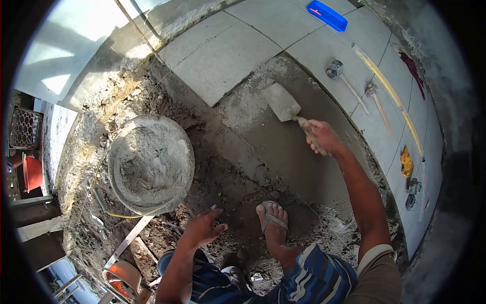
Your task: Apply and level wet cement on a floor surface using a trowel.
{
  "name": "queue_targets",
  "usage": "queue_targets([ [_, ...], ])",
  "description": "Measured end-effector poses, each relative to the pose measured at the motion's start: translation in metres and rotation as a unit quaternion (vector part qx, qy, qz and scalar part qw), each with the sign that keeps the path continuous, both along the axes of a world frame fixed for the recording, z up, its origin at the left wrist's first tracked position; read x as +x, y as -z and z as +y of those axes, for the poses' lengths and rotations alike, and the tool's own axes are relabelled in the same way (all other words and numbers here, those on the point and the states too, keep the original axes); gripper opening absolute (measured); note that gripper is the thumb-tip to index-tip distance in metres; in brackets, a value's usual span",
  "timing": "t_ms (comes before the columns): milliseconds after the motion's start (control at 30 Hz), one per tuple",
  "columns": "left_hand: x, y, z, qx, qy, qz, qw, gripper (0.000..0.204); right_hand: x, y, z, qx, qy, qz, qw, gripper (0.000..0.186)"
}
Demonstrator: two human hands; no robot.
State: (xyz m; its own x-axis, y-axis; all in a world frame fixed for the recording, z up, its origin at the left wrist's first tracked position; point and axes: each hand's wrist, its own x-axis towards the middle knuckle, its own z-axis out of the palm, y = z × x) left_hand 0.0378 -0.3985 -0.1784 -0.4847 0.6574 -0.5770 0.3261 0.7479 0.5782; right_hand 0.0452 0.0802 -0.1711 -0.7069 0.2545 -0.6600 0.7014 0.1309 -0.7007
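Observation:
My right hand [323, 138] is wrapped round the handle of a trowel [281, 103]. Its broad, flat blade, pale with mortar, points up and left over the wet grey mortar bed [309, 172], close to a corner of the laid tiles; I cannot tell whether the blade touches the mortar. Low over the rough soil hangs my left hand [204, 229], its thumb apart from the fingers, with nothing seen in it. Up and left of that hand stands a round basin [152, 162] holding grey mortar, dry-looking at the edges.
Large pale tiles [223, 55] border the mortar on the far side and right. On them lie a mallet [347, 83], a hammer [378, 106], a yellow straightedge [390, 91], a yellow cloth [406, 162] and a blue tray [328, 16]. An orange bucket [123, 278] sits lower left.

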Motion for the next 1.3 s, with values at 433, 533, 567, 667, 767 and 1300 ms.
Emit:
queue_targets([
  [433, 0.0, -0.001, 0.003, 0.025, 0.023, 0.024, 0.999, 0.06, 0.052, -0.009, 0.01, 0.041, 0.055, -0.012, 0.998, 0.036],
  [533, 0.001, -0.001, 0.007, 0.016, 0.024, 0.008, 1.0, 0.06, 0.063, 0.001, -0.012, 0.021, 0.033, -0.007, 0.999, 0.035],
  [567, 0.001, -0.002, 0.008, 0.015, 0.021, 0.006, 1.0, 0.06, 0.061, 0.004, -0.021, -0.003, 0.073, 0.02, 0.997, 0.035],
  [667, 0.002, -0.005, 0.008, 0.018, 0.022, 0.008, 1.0, 0.059, 0.055, -0.004, -0.038, 0.031, -0.032, -0.012, 0.999, 0.035],
  [767, 0.004, -0.001, 0.001, 0.035, 0.015, 0.029, 0.999, 0.059, 0.055, 0.01, -0.048, 0.201, -0.074, 0.063, 0.975, 0.034],
  [1300, 0.01, -0.001, -0.009, -0.016, -0.013, 0.014, 1.0, 0.061, -0.136, -0.178, -0.238, 0.324, -0.605, 0.096, 0.721, 0.041],
])
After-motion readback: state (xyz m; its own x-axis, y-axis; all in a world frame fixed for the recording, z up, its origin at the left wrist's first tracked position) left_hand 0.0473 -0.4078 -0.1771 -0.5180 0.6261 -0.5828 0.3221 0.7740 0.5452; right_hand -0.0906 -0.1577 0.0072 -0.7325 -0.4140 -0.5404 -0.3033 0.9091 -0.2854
